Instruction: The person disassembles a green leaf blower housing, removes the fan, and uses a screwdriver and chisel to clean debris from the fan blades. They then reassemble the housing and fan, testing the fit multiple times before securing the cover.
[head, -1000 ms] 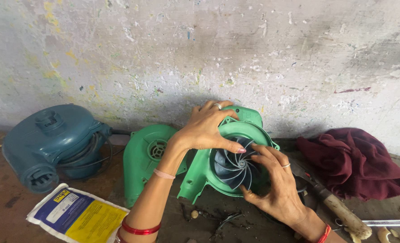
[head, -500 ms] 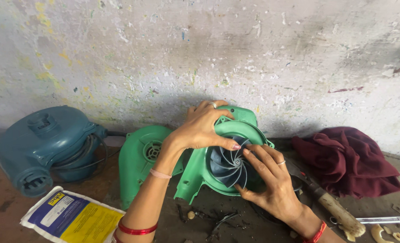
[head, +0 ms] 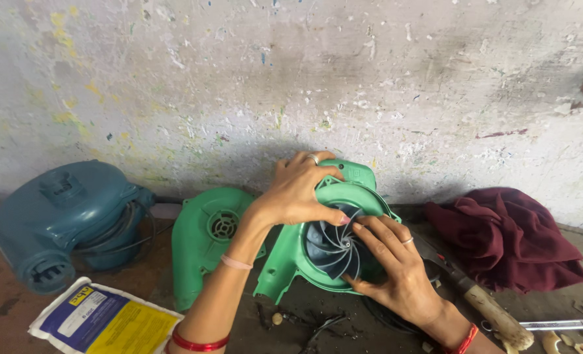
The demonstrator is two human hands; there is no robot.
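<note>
While view shifted slightly | both hands (head: 344, 236) still grip green blower housing (head: 334, 196).

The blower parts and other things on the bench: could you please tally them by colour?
Green: 2, housing with fan, cover half
Teal-blue: 1, blower
Maroon: 1, cloth
Blue-and-yellow: 1, packet
Total: 5

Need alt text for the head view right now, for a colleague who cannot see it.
Both hands grip an open green blower housing: left hand on its top rim, right hand at the dark fan wheel. A teal blower lies left, a maroon cloth right.
</note>
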